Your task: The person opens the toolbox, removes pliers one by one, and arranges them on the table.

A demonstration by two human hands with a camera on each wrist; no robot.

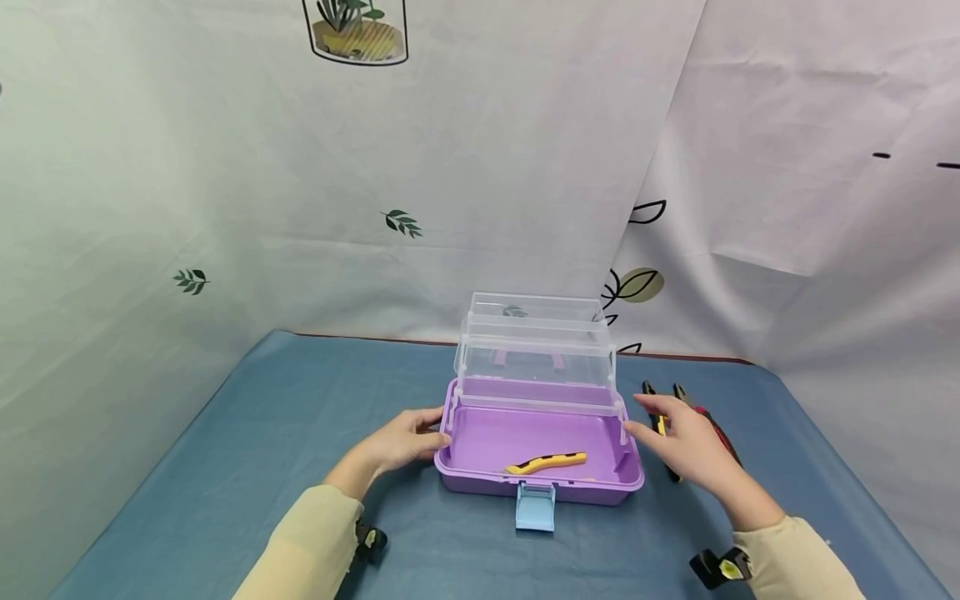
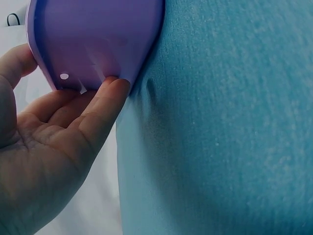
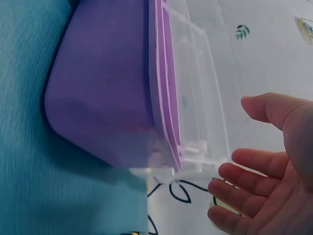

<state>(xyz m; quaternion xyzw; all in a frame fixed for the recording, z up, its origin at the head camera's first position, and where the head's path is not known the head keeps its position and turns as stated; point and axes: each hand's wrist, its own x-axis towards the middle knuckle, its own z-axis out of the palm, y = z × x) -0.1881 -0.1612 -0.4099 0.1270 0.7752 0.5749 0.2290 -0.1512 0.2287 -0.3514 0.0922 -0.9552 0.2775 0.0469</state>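
Note:
A purple plastic toolbox (image 1: 540,493) sits on the table, its clear lid and trays (image 1: 536,333) raised at the back and its light blue latch (image 1: 535,510) hanging down in front. Inside it lies a yellow and black utility knife (image 1: 546,462). My left hand (image 1: 399,439) grips the box's left end, thumb over the rim; in the left wrist view its fingers (image 2: 100,110) touch the outer wall. My right hand (image 1: 693,446) is held beside the right end, fingers spread and holding nothing. A gap between this hand (image 3: 264,171) and the box shows in the right wrist view.
Partly behind my right hand lie red-handled pliers (image 1: 718,435) and a yellow and black hand tool (image 1: 660,423). The table (image 1: 315,392) has a blue cover. Printed pale cloth (image 1: 300,167) hangs behind and at both sides.

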